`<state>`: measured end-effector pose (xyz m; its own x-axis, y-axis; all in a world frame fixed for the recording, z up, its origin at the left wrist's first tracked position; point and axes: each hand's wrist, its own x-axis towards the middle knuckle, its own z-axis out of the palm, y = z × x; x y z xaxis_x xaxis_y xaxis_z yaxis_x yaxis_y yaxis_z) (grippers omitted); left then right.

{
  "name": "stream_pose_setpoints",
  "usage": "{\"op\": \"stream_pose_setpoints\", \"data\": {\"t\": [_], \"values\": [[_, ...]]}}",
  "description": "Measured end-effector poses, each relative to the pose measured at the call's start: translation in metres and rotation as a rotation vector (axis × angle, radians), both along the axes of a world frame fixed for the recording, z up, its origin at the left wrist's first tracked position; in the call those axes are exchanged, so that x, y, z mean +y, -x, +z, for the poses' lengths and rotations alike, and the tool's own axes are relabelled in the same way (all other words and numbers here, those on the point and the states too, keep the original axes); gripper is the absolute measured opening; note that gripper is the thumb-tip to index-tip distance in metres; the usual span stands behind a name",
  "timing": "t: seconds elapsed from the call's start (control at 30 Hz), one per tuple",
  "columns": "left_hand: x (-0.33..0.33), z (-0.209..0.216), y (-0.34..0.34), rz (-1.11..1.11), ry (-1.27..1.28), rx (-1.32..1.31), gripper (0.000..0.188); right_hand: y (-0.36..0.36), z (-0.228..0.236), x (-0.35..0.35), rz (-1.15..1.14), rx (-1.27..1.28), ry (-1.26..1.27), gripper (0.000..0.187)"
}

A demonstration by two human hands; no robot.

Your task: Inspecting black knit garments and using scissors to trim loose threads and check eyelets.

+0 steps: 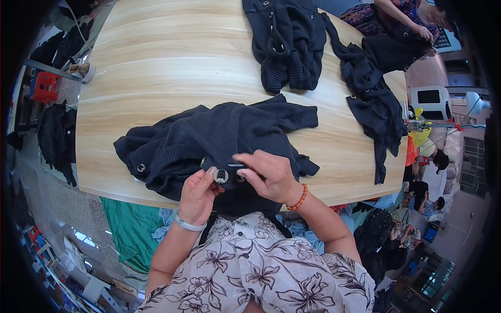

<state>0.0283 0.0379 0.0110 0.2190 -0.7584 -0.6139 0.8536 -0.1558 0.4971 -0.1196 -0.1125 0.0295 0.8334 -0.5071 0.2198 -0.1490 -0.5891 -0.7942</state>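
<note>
A dark knitted cardigan (219, 128) with ribbed cuffs lies bunched on the table in front of me, its near edge hanging toward my lap. My left hand (197, 194) pinches a round button (221, 176), dark in the middle with a pale rim, at the cardigan's near side. Just right of it, my right hand (270, 176) has thumb and forefinger bent around a thin shiny needle (236, 165), its tip pointing left. The fingertips are slightly blurred, and any thread is too fine to make out.
The pale wooden table (156, 62) bears another dark cardigan (287, 47) at the far side and more dark knitwear (373, 88) at right. A person (407, 21) handles dark cloth at the far right corner. A small round container (82, 72) sits at the left edge. Green cloth (128, 229) lies below.
</note>
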Motion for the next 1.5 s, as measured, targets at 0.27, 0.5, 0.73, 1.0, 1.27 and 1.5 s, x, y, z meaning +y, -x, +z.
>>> {"op": "stream_pose_setpoints", "data": {"t": [0.27,0.5,0.73,1.0,1.27,1.5], "values": [[0.003,0.005,-0.008,0.070,0.135,0.028,0.022,-0.017,-0.007,0.035,-0.124,-0.096,-0.248,0.051],[0.002,0.007,0.008,0.173,0.103,-0.127,0.019,-0.028,-0.005,0.046,-0.270,-0.143,-0.422,0.039],[0.009,0.002,0.011,0.207,0.146,-0.226,0.017,-0.028,0.000,0.045,-0.205,-0.154,-0.229,0.041],[0.015,0.006,0.006,0.211,0.040,-0.217,0.019,-0.026,0.000,0.032,-0.016,-0.070,-0.140,0.050],[0.018,0.007,0.013,0.223,0.100,-0.430,0.023,-0.029,-0.007,0.042,-0.080,-0.173,-0.327,0.042],[0.026,0.006,0.007,0.108,0.092,-0.761,0.027,-0.031,0.000,0.048,-0.152,-0.260,-0.336,0.031]]}}
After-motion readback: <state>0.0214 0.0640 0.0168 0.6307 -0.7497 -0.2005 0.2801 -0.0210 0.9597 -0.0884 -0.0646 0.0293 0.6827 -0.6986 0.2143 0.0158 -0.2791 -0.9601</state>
